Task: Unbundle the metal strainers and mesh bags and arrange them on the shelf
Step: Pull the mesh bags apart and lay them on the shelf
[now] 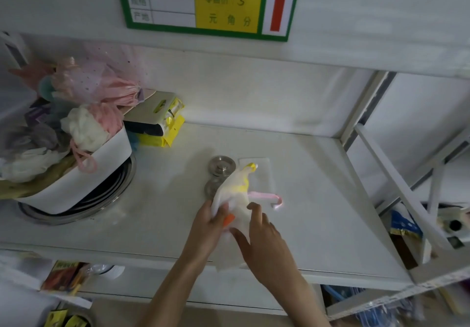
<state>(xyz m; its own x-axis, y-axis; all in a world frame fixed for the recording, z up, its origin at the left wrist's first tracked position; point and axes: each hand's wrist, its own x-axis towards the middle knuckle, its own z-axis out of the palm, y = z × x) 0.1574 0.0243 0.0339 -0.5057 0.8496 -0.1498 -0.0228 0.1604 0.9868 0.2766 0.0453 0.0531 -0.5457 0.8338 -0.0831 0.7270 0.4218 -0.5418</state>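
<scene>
A white mesh bag bundle [235, 194] with yellow and orange patches lies on the white shelf [318, 199]. My left hand [209, 225] grips its lower left side, and my right hand [259, 235] pinches it from the right. A pink ribbon [267, 197] sticks out to the right of the bundle. Behind the bundle sit two round metal strainers, one with a knob [221, 165] and one partly hidden [212, 188]. A flat white mesh piece [264, 171] lies beside them.
At the left a white bin [101, 171] stuffed with pink and white mesh puffs rests on stacked metal rings [112, 194]. Yellow packets [165, 128] lie behind it. A price sign [203, 4] hangs above. Shelf uprights [366, 108] and another shelf with goods stand at right.
</scene>
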